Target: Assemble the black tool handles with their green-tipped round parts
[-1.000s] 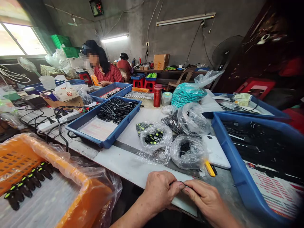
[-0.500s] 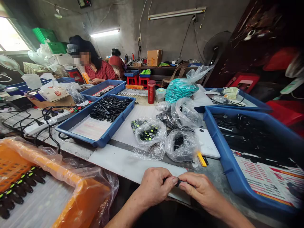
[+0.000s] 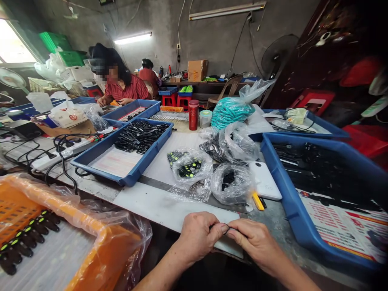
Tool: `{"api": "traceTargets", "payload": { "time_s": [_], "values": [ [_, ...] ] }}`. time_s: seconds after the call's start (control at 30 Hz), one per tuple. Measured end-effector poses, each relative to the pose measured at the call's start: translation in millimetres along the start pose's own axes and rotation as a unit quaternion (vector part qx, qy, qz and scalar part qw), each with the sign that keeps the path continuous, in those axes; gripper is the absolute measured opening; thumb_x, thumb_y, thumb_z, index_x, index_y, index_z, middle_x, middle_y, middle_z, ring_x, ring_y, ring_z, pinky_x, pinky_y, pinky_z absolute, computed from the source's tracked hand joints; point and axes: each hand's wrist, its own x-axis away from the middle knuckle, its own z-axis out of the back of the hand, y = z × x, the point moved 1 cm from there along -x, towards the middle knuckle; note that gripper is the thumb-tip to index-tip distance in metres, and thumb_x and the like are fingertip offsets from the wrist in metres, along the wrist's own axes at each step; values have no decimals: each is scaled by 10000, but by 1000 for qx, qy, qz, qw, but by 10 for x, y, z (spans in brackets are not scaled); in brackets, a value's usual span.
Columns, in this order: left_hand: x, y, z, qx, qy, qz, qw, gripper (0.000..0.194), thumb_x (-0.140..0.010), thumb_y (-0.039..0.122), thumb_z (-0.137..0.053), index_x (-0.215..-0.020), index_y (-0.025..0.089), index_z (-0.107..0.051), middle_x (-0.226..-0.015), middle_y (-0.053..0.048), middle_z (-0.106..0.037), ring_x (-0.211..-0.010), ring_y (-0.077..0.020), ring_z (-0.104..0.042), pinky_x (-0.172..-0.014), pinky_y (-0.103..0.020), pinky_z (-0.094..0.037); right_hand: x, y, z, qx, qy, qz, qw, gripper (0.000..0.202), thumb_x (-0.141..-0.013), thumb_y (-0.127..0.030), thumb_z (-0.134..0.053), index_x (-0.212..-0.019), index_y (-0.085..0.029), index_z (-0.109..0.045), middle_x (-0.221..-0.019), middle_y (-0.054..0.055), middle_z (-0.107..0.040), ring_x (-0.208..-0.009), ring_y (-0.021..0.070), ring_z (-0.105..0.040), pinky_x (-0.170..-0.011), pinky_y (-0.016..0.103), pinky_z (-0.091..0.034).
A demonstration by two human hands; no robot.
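My left hand [image 3: 200,234] and my right hand [image 3: 253,238] meet over the near edge of the white board [image 3: 163,206]. Both are closed, thumbs and forefingers pinching a small black piece [image 3: 228,228] between them. Most of that piece is hidden by the fingers, so its kind does not show. Just beyond my hands lie an open clear bag of black parts [image 3: 228,182], a bag of black parts with yellow-green dots [image 3: 189,167], and a yellow-handled tool [image 3: 257,201].
Blue trays of black parts stand left [image 3: 130,178] and right [image 3: 291,218]. An orange basket [image 3: 100,246] lined with plastic is near left. A white phone-like slab [image 3: 265,182], a bag of teal pieces [image 3: 232,113] and a red bottle [image 3: 193,115] lie farther back. A co-worker [image 3: 124,87] sits opposite.
My hands stay almost in place, with the fingers shifting slightly around the black piece. The co-worker opposite has brought a hand into view on the left.
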Motion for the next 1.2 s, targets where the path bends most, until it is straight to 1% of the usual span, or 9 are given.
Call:
{"api": "traceTargets", "payload": {
  "time_s": [0.17,0.23,0.33,0.4,0.57,0.7,0.87,1.07,1.2],
  "values": [
    [2,3,42,37,-64,-43,996,216,-782,306,-512,-665,167,-630,-598,30,-573,-553,-77,-474,-503,-169,-288,-17,8,110,-23,-63,59,996,466,-922,-461,-282,-708,-185,-591,-596,7,-572,-557,144,-533,-523,241,-375],
    [-1,22,38,34,-55,-44,997,237,-791,309,-500,-646,167,-621,-581,31,-561,-546,-77,-468,-501,-173,-283,-24,17,117,-24,-54,61,996,457,-923,-454,-289,-718,-185,-596,-601,7,-579,-559,143,-536,-530,241,-380],
    [-2,49,3,-3,3,-16,1000,282,-801,313,-484,-588,165,-592,-547,27,-535,-540,-86,-453,-510,-191,-273,-29,20,79,8,-10,51,999,482,-929,-448,-262,-715,-178,-599,-600,22,-586,-561,156,-542,-542,255,-393],
    [2,54,-18,-16,26,1,1000,292,-800,313,-484,-564,162,-567,-543,26,-523,-540,-89,-443,-516,-197,-270,-30,13,57,22,-1,38,999,499,-928,-454,-246,-713,-177,-600,-600,27,-587,-561,162,-543,-537,258,-396],
    [26,45,11,29,-18,-18,999,327,-835,256,-399,-531,161,-474,-501,47,-412,-501,-78,-362,-488,-186,-252,-32,-9,99,-3,-58,6,998,521,-914,-495,-241,-735,-179,-614,-620,21,-587,-586,164,-540,-544,252,-401],
    [33,56,47,31,-26,-24,999,358,-845,261,-364,-509,160,-434,-491,52,-336,-487,-77,-316,-472,-190,-238,-26,-24,133,-20,-77,-5,997,519,-909,-502,-250,-743,-177,-619,-623,19,-583,-583,161,-531,-544,251,-392],
    [25,56,23,26,-29,-16,999,299,-814,272,-421,-555,160,-521,-498,50,-386,-502,-80,-359,-484,-192,-249,-18,-50,125,-19,-81,-4,997,517,-915,-490,-243,-712,-175,-600,-610,17,-572,-568,156,-512,-538,256,-379],
    [26,36,13,35,-42,-15,998,274,-805,254,-441,-597,158,-590,-507,46,-448,-505,-76,-393,-489,-186,-262,-27,-49,123,-34,-89,5,995,520,-914,-498,-237,-739,-175,-605,-635,24,-582,-592,159,-528,-559,257,-389],
    [24,28,18,35,-37,-8,999,253,-802,280,-458,-644,162,-618,-538,39,-505,-532,-80,-425,-501,-177,-276,-5,-39,86,-17,-73,7,997,515,-922,-479,-235,-730,-166,-595,-641,35,-582,-603,168,-533,-562,267,-390]
  ]
}}
